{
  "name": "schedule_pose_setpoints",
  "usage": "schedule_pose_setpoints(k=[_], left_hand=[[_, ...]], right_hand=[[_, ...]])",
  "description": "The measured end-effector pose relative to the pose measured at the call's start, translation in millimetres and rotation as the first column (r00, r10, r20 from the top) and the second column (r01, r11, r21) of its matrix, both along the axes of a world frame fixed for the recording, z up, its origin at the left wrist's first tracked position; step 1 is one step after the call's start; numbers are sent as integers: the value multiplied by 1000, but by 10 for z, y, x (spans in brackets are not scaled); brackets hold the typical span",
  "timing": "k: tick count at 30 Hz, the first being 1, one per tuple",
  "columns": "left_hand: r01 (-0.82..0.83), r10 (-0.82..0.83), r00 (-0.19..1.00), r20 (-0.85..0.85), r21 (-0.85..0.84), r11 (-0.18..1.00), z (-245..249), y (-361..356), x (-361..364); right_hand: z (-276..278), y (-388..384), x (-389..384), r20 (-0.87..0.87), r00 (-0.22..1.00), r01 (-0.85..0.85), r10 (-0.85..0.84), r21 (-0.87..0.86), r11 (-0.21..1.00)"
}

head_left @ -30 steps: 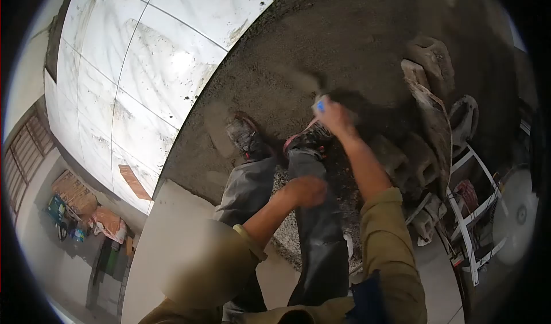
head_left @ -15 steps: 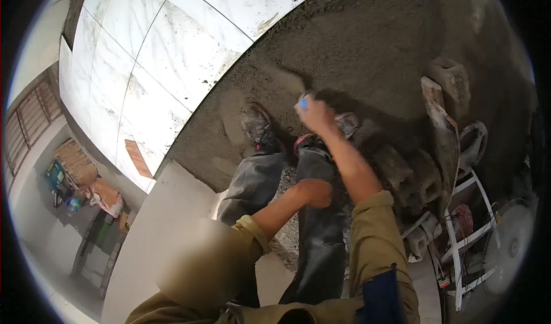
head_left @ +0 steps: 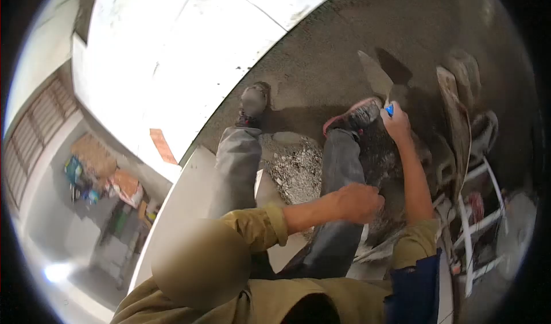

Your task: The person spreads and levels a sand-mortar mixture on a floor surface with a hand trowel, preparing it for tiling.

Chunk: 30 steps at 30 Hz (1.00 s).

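Observation:
My right hand (head_left: pixel 396 124) is closed round the blue handle of a pointed trowel (head_left: pixel 376 76). The trowel's blade points away from me over the grey mortar bed (head_left: pixel 321 60), close to my right shoe. Its dark shadow falls just right of the blade. My left hand (head_left: pixel 359 203) is curled into a fist above my right leg, with nothing visible in it. White marbled floor tiles (head_left: pixel 189 54) border the mortar on the left.
Concrete blocks (head_left: pixel 464 74) and a worn board (head_left: pixel 455 111) lie to the right, with a white metal frame (head_left: pixel 468 238) nearer me. Rubble (head_left: pixel 295 172) lies between my legs. An orange-brown strip (head_left: pixel 163 146) rests on the tiles. Bags (head_left: pixel 126 187) stand far left.
My right hand has moved right with the trowel, whose blade now shows clearly. My left fist has also shifted right. My feet are wider apart, and the view has moved.

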<state>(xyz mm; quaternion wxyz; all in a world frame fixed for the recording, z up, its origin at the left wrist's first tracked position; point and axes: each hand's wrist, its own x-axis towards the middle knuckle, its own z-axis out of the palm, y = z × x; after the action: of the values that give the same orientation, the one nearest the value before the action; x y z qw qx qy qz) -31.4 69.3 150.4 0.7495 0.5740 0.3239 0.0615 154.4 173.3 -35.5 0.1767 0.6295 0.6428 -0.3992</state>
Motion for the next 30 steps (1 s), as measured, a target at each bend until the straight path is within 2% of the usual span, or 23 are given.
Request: schedule_pose_setpoints(k=[1, 2, 3, 4, 5, 7, 8, 10, 11, 12, 14, 16, 19, 23, 25, 27, 28, 30], left_hand=[[72, -71, 997, 43, -16, 997, 0, -27, -42], [101, -98, 991, 94, -28, 995, 117, -77, -109], [200, -197, 970, 140, -5, 980, 224, -67, -214], [298, -300, 941, 156, 38, 954, 237, -53, -320], [320, -325, 934, 150, 54, 946, 234, -108, -400], [-41, 52, 924, 378, -37, 998, 236, -227, -515], [-26, 32, 928, 371, -20, 999, 183, -227, -557], [149, -134, 926, 352, -14, 989, -4, -118, -635], [171, -164, 925, 342, 12, 985, -148, -78, -641], [187, -175, 912, 370, 2, 982, -312, -60, -623], [229, -205, 895, 396, -13, 973, -540, -63, -566], [229, -281, 881, 381, 177, 957, -729, 93, -461], [363, -414, 850, 326, 207, 909, -892, 170, -335], [416, -486, 847, 217, 298, 859, -1269, 94, -475], [593, -571, 790, -224, 513, 621, -1682, -135, -613], [833, -769, 441, -464, 530, 158, -1653, 170, -753], [831, -765, 439, -471, 538, 145, -1751, 115, -777], [930, -757, 274, -593, 364, 52, -1961, -34, -794]], right_hand=[[151, -36, -90, 48, 998, 32, -32, 1, 1000], [274, -72, -209, 116, 993, 15, -10, -48, 999], [333, -128, -319, 165, 986, -11, 26, -92, 996], [347, -209, -441, 166, 984, -35, 57, -136, 990], [306, -301, -603, 166, 986, -11, 31, -120, 993], [133, -514, -941, 57, 985, -152, 161, -132, 980], [52, -607, -1140, 14, 984, -174, 178, -151, 973], [-252, -778, -1514, -115, 969, -234, 219, -135, 963], [-452, -845, -1653, -193, 952, -261, 237, -107, 959], [-616, -792, -1789, -189, 957, -238, 220, -78, 968], [-887, -797, -1958, -268, 915, -349, 300, -155, 924], [-1044, -582, -1813, -232, 949, -239, 215, -80, 968], [-1120, -153, -1397, -127, 992, 15, 0, 124, 992], [-974, -157, -1198, -144, 990, 33, -4, 203, 979], [-982, -450, -1419, -197, 940, -283, 279, 8, 959], [-1107, -808, -1669, -385, 807, -445, 447, 100, 890], [-1201, -818, -1757, -374, 813, -440, 447, 109, 891], [-1315, -869, -1805, -375, 876, -315, 303, 32, 949]])
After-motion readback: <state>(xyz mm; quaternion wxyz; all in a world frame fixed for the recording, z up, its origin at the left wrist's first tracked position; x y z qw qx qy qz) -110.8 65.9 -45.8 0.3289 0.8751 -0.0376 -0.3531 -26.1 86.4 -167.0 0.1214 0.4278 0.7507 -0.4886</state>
